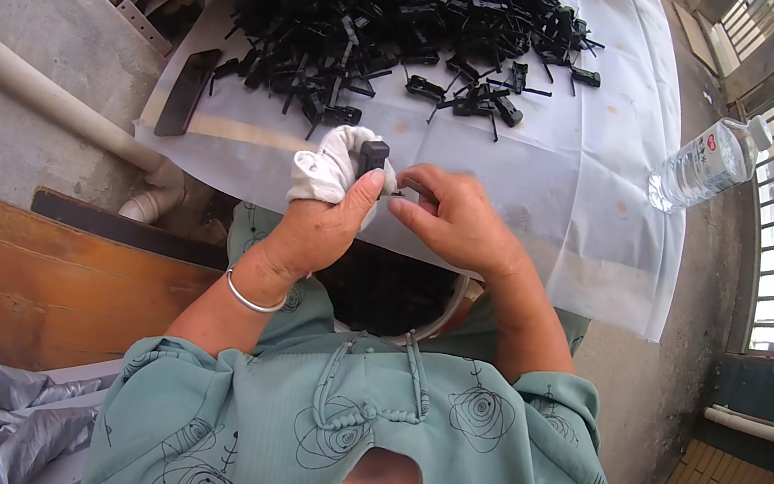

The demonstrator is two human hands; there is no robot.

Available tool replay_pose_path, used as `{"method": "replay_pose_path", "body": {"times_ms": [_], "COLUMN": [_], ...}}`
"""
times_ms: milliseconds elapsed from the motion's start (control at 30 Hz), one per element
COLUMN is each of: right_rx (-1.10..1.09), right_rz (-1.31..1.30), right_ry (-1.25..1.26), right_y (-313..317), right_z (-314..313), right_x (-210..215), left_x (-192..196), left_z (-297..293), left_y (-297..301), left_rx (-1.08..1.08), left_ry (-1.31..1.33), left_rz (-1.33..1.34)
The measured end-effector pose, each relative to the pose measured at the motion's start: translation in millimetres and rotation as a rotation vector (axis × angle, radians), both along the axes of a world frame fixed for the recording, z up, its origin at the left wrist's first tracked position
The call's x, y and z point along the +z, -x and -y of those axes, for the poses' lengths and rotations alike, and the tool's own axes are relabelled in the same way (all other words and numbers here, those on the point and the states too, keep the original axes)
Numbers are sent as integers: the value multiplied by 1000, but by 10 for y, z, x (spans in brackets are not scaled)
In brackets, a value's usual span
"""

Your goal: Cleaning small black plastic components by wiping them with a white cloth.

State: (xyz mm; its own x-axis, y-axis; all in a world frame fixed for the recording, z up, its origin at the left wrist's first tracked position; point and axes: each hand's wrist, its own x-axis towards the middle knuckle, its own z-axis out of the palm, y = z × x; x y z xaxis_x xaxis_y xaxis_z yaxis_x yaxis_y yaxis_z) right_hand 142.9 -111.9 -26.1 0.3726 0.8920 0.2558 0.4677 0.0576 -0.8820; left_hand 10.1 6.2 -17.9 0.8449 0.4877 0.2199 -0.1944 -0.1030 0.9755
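My left hand (326, 212), with white cloth wrapped over its fingers, grips a small black plastic part (373, 155) between thumb and fingers. My right hand (451, 220) pinches a thin piece at the side of that same part, fingertips touching it. Both hands hover over the near edge of a white plastic sheet (556, 198). A big heap of similar black plastic parts (383, 8) lies farther away on the sheet. A silver bangle (248, 298) circles my left wrist.
A clear water bottle (708, 163) lies at the sheet's right edge. A flat dark strip (186, 92) rests on the sheet's left corner. A dark basin (389, 293) sits in my lap. A wooden board (45, 289) and a white pipe (45, 97) are at left; window bars at right.
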Motion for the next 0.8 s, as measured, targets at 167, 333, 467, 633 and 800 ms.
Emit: {"method": "replay_pose_path", "body": {"times_ms": [167,333,467,633,800], "right_rx": [-14,-31,6,26,42], "right_rz": [38,-170,-109,118,20], "right_ry": [-32,-119,-124,-127,-31], "right_y": [-18,25,41,111,103], "right_z": [15,-25,-26,-43,-39], "right_x": [32,15,0,-19,1], "left_x": [56,171,143,-12,11], "left_z": [-5,63,51,65,129], "left_y": [10,61,42,-45,-8], "left_rx": [-7,-254,-256,-26,21], "left_ry": [-22,297,253,-402,-519], "left_rz": [-200,-240,-256,-117,-186]}}
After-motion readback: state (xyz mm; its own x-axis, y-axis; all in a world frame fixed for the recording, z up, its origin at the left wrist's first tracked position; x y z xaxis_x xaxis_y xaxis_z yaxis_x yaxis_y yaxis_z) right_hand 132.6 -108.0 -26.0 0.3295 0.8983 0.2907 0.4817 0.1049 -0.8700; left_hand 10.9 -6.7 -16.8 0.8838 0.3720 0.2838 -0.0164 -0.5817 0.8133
